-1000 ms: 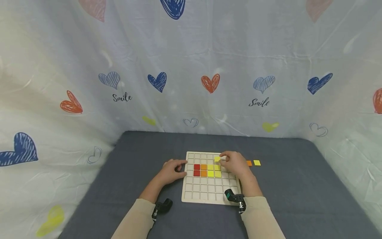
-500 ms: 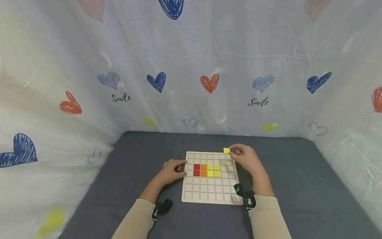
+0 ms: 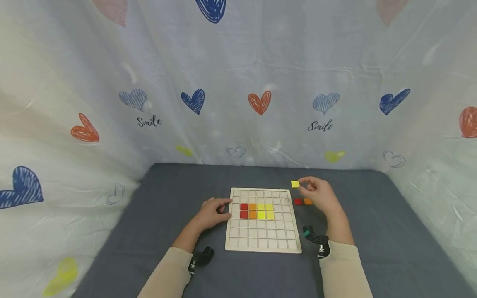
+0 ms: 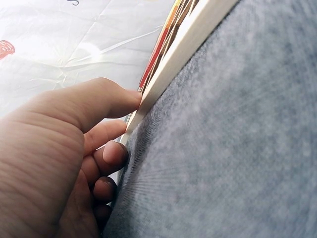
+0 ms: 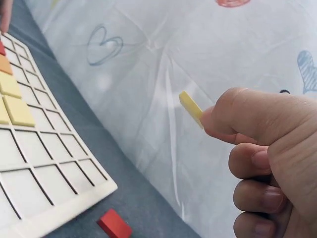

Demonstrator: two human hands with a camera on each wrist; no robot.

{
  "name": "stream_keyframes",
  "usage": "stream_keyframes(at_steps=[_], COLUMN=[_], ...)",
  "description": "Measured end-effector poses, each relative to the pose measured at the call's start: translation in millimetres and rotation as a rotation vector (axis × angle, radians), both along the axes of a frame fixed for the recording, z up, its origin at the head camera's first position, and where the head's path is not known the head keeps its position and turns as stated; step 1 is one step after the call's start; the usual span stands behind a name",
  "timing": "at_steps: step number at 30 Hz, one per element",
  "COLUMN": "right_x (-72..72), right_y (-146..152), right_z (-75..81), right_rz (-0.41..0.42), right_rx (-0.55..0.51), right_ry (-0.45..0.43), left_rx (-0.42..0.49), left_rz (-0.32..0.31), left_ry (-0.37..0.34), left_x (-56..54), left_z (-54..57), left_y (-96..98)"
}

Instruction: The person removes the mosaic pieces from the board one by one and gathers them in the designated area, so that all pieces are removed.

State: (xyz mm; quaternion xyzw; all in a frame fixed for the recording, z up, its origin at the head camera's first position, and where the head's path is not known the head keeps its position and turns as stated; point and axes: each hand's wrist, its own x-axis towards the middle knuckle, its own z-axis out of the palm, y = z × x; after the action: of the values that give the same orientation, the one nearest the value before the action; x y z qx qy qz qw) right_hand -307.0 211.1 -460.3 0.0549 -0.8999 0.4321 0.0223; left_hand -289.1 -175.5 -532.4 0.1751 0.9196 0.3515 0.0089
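My right hand (image 3: 321,195) pinches a yellow square tile (image 3: 295,184) between thumb and forefinger, held up beyond the far right corner of a wooden grid board (image 3: 261,234). In the right wrist view the tile (image 5: 190,108) is seen nearly edge-on, with the other fingers curled below. My left hand (image 3: 210,214) touches the board's left edge with thumb and forefinger tips spread apart; its remaining fingers bend beneath, as the left wrist view shows. Two rows of red (image 3: 244,210), orange (image 3: 252,210) and yellow tiles (image 3: 265,210) sit side by side in the grid.
A loose red tile (image 3: 298,201) and an orange tile (image 3: 307,201) lie on the dark grey cloth (image 3: 186,178) right of the board. My right hand partly covers the orange one. A white curtain (image 3: 223,66) with printed hearts surrounds the table.
My right hand has lifted the yellow tile from over the board's far rows and carried it right, past the corner. The loose red tile has come into view. My left hand stays at the edge.
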Motion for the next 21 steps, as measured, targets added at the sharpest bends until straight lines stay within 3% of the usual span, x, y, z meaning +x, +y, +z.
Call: stream_keyframes(at_steps=[21], right_x=[7.7], right_y=[69], right_z=[2.3], right_rz=[-0.012], right_rx=[0.149], right_ry=[-0.031], left_rx=[0.035], left_rz=[0.001], left_ry=[-0.022], left_x=[1.6], left_z=[1.8], left_y=[-0.8])
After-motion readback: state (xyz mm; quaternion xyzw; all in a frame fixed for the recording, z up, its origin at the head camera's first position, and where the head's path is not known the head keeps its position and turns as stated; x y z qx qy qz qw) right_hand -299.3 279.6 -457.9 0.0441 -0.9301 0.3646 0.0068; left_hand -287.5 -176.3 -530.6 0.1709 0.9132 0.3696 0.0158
